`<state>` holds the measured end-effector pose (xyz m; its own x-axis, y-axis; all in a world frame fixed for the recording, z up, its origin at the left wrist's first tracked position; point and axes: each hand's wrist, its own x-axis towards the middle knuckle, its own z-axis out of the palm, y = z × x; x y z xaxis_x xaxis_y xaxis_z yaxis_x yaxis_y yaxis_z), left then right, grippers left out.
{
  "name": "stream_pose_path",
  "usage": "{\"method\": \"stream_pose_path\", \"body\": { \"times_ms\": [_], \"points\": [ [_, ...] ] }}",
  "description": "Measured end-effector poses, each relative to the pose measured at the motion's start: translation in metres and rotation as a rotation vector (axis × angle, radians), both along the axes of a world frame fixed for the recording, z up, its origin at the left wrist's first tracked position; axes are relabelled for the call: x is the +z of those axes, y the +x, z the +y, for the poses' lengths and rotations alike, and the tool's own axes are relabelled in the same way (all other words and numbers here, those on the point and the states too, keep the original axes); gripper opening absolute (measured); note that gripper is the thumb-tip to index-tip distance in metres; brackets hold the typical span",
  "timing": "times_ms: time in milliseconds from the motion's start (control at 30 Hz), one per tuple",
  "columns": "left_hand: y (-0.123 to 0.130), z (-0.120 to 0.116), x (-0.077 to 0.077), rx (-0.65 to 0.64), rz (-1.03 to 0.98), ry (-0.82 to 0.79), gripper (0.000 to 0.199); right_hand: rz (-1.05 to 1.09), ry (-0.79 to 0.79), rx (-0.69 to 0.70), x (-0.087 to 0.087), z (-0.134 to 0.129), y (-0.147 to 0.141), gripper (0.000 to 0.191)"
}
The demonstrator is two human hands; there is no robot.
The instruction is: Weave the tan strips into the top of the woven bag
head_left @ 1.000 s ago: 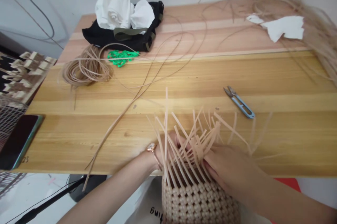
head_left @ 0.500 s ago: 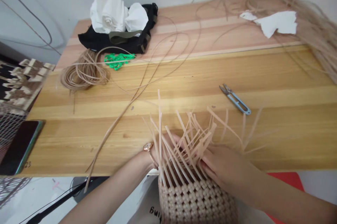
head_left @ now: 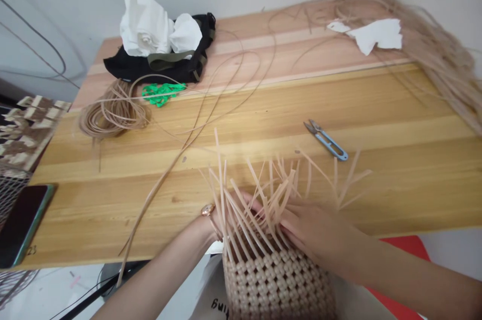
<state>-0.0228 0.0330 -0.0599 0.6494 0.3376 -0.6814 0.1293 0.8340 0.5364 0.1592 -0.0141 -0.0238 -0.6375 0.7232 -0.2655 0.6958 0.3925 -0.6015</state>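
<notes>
A beige woven basket (head_left: pixel 278 280) stands at the table's front edge, close to my body, with many loose strips (head_left: pixel 244 219) sticking up from its rim. Behind these strips is my left hand (head_left: pixel 244 202), a watch at its wrist; its fingers are curled in among the strips and partly covered by them. On the right side of the rim, my right hand (head_left: pixel 312 229) has its fingers bent round a bunch of strip ends. Its thumb side presses against the strips. The fingertips of both hands are largely hidden.
Blue-handled thread snips (head_left: pixel 327 140) lie on the wooden table (head_left: pixel 233 144) beyond my right hand. Farther left are a coil of strip (head_left: pixel 113 112), green netting (head_left: pixel 161 93) and a black bag (head_left: pixel 143 66) with white tissue (head_left: pixel 145 24). A phone (head_left: pixel 24 224) rests at the left edge.
The view has shifted slightly, so the table items sit a little farther left. My hands stay at the basket rim among the strips, with only small movement.
</notes>
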Motion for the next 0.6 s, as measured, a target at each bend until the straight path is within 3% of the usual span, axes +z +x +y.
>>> {"method": "stream_pose_path", "body": {
  "times_ms": [300, 467, 600],
  "points": [
    [-0.004, -0.001, -0.005, -0.024, -0.024, -0.03, 0.005, 0.033, 0.035, 0.024, 0.002, 0.003, 0.0, 0.046],
    [-0.008, -0.003, -0.017, -0.027, 0.005, -0.048, 0.01, 0.103, 0.105, 0.102, -0.005, 0.004, 0.004, 0.045],
    [-0.008, -0.002, -0.017, -0.033, 0.012, -0.073, 0.014, 0.077, 0.085, 0.109, -0.01, 0.003, 0.005, 0.04]
  ]
}}
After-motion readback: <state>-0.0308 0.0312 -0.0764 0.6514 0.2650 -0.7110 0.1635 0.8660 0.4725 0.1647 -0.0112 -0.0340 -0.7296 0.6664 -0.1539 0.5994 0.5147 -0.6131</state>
